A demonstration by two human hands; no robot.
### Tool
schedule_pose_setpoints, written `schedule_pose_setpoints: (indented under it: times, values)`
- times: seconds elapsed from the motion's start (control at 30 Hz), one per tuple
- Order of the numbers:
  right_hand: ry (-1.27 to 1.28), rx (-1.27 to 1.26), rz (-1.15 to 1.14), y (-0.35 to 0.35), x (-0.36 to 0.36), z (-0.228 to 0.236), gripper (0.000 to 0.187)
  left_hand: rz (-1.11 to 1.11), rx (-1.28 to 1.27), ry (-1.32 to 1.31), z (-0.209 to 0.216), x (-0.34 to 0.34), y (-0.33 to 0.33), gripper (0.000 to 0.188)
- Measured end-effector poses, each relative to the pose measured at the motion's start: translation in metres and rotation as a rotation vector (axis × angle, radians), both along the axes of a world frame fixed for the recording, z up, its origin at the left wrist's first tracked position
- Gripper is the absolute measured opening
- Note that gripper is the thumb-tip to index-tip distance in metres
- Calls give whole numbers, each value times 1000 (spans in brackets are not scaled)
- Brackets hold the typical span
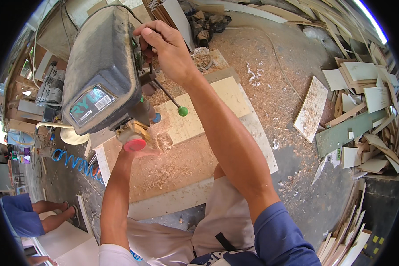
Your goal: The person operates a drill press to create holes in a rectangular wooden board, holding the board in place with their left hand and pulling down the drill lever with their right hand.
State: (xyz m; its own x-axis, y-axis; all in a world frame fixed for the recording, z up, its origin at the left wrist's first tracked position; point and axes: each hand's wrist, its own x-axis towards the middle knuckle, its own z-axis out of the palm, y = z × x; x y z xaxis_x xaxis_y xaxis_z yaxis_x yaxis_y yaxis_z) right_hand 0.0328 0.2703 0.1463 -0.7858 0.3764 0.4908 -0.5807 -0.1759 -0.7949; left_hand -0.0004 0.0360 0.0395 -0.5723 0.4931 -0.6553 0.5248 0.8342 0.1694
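In front of me stands a drill press with a dusty dark grey head (99,57). My right hand (164,46) is at the head's right side, its fingers curled with the thumb against them; what they touch is hidden. Below it, a feed lever with a green ball knob (183,111) sticks out. My left hand (148,151) is low under the head, next to a yellowish part (138,129) and a red round cap (134,145). The cap and blur hide most of its fingers. Beneath lies a board (181,164) strewn with wood shavings.
A paler board (208,111) lies across the table's far part. Shavings cover the floor, where a loose board (311,108) lies near a heap of offcuts (363,111) at right. A coiled blue hose (75,163) hangs at left. Another person's legs (53,213) show lower left.
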Motion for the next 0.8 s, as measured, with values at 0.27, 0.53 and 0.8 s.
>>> schedule_pose_setpoints:
  times: [0.27, 0.53, 0.8]
  values:
    - [-60, 21, -66, 3, -18, 5, 25, -56, 141, 214, -38, -9, -23, 150]
    - [-112, 16, -75, 3, -11, 6, 25, -29, 72, 185, -22, -2, -11, 148]
    - [-43, -127, 45, -3, 3, 9, 24, -42, 99, 216, -22, -4, -16, 146]
